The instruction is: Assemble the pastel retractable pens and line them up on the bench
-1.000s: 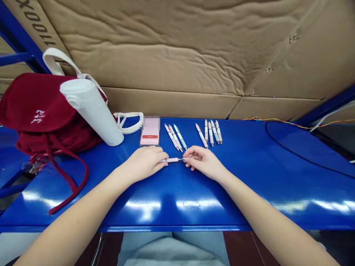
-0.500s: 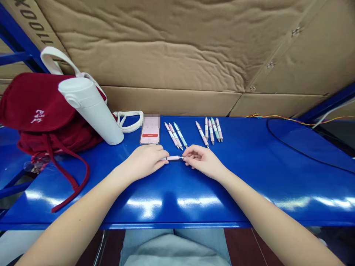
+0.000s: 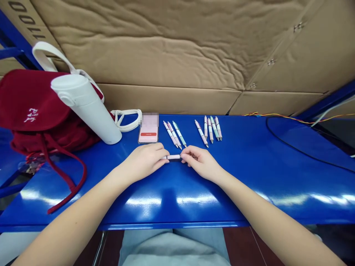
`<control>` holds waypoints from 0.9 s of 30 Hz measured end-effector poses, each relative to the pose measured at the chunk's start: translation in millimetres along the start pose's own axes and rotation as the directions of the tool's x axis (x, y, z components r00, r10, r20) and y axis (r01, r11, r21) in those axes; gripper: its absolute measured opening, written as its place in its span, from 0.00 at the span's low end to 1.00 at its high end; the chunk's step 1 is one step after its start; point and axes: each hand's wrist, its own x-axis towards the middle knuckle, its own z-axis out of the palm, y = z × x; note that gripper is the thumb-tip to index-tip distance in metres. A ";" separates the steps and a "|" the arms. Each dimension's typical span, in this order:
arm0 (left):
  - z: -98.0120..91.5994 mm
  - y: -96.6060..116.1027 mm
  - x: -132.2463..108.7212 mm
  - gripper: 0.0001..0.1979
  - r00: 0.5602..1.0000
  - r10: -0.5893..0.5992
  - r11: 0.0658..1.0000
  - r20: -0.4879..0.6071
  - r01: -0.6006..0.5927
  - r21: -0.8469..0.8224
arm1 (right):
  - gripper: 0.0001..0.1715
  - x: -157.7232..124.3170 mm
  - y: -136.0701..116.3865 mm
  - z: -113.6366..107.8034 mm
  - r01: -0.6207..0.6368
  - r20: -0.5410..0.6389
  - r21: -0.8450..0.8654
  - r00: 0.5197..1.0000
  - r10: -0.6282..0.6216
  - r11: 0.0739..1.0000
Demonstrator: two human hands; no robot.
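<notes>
A pale pink-and-white pen (image 3: 173, 157) lies level between my hands, a little above the blue table. My left hand (image 3: 148, 158) is closed around its left end, hiding that part. The fingertips of my right hand (image 3: 200, 159) pinch its right end, where the tip is; they cover the tip almost wholly. Just beyond my hands, a group of three pens (image 3: 175, 135) in pink and green rests on the table. Another group of several pens (image 3: 210, 129) lies further right, one of them, a pink-and-white pen (image 3: 201, 133), set slightly apart.
A phone (image 3: 148, 129) with a lit screen lies behind my left hand. To the left, a white bottle (image 3: 91, 111) leans against a red bag (image 3: 30, 99) with white straps. Cables (image 3: 305, 153) run along the right of the blue table (image 3: 172, 207); cardboard (image 3: 166, 55) stands behind.
My right fingertips have moved slightly left, closer to the pen's barrel, and now cover the metal tip that showed before. The view has shifted a little.
</notes>
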 end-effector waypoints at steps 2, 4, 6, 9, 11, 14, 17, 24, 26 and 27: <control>0.3 -0.2 0.4 0.11 1.000 0.004 1.000 -0.012 -0.004 -0.019 | 0.16 -0.4 -1.3 -1.5 0.014 0.031 -0.078 0.999 -0.012 0.997; 0.8 -0.5 0.4 0.11 1.000 0.004 0.999 -0.017 -0.005 -0.038 | 0.18 -1.5 -2.0 -3.3 0.025 0.070 -0.123 0.997 -0.016 0.992; 1.2 -1.0 0.1 0.11 1.000 -0.003 0.998 -0.029 0.001 -0.056 | 0.13 -3.1 -1.9 -5.1 0.025 0.091 -0.118 0.996 -0.015 0.993; 1.3 -1.5 -0.4 0.10 0.999 -0.012 0.997 -0.046 0.008 -0.076 | 0.13 -5.1 -1.3 -7.1 0.022 0.066 -0.098 0.998 -0.016 0.995; 1.0 -1.2 -0.3 0.10 0.999 -0.005 0.997 -0.049 0.001 -0.080 | 0.08 -5.6 -2.4 -7.8 0.035 0.055 -0.118 0.998 -0.028 0.992; 1.0 0.1 -0.2 0.10 0.998 0.012 0.997 -0.059 -0.017 -0.075 | 0.11 -5.5 -6.6 -8.7 0.063 0.095 -0.197 0.994 -0.045 0.978; 1.7 1.7 -0.6 0.11 0.997 0.027 0.998 -0.066 -0.031 -0.062 | 0.17 -6.0 -10.0 -10.0 0.083 0.135 -0.293 0.990 -0.045 0.952; 1.7 2.0 -1.4 0.11 0.999 0.011 0.998 -0.049 -0.014 -0.057 | 0.09 -8.7 -10.5 -12.1 0.153 0.146 -0.387 0.984 -0.104 0.909; 0.8 1.9 -1.2 0.12 0.999 0.020 0.998 -0.041 -0.022 -0.052 | 0.14 -8.9 -11.1 -11.8 0.195 0.204 -0.412 0.972 -0.118 0.890; 0.5 1.9 -1.0 0.12 0.999 0.025 0.998 -0.039 -0.027 -0.050 | 0.15 -9.1 -11.6 -11.5 0.199 0.215 -0.425 0.970 -0.115 0.883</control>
